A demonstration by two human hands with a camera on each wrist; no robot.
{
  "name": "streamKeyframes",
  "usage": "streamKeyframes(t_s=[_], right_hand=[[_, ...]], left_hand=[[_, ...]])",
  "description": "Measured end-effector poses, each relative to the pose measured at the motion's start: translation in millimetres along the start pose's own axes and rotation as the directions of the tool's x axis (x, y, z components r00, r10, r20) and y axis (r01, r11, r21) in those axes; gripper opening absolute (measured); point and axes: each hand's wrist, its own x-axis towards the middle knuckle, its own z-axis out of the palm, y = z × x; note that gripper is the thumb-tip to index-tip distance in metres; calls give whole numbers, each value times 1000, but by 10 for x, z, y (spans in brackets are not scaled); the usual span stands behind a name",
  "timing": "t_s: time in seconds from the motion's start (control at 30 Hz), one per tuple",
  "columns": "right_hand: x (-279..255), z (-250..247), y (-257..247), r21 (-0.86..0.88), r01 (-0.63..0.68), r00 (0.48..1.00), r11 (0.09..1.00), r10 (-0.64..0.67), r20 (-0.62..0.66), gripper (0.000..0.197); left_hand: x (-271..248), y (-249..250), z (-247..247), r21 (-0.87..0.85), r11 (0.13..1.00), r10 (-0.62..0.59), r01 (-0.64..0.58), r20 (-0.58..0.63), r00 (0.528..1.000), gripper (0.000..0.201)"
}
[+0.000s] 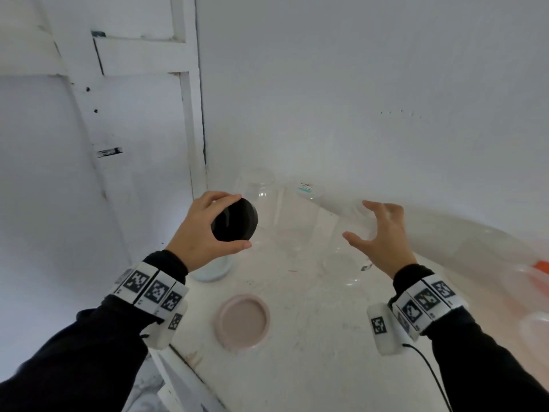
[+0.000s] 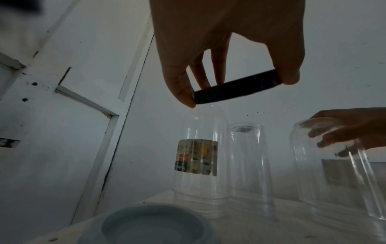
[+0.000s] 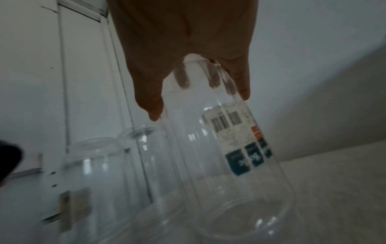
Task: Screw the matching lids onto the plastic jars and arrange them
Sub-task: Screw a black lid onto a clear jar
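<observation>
Head view: left hand (image 1: 205,230) pinches the black lid (image 1: 234,220) by its rim above the counter (image 1: 312,337); a pink lid (image 1: 242,322) lies nearer. Left wrist view: three clear plastic jars stand inverted. Right wrist view: right hand (image 3: 188,49) clasps the base of the tilted barcode-labelled jar (image 3: 225,156), probably light, smooth, slippery; best gripped around the body.

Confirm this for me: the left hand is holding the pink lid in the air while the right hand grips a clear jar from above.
Wrong on the lid's colour. The left hand holds the black lid in the air; the pink lid lies on the table, as the head view shows. The rest stands: the right hand grips a clear jar from above.
</observation>
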Motion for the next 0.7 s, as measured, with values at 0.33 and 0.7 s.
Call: streamKeyframes(t_s=[0.33, 0.7], right_hand=[[154, -164, 204, -277, -148, 989, 949, 142, -43, 79], [333, 115, -541, -392, 372, 918, 841, -396, 21, 75]], left_hand=[[5, -37, 101, -20, 1000, -7, 8, 45, 999, 80], [-130, -73, 38, 8, 1000, -29, 29, 60, 998, 83]])
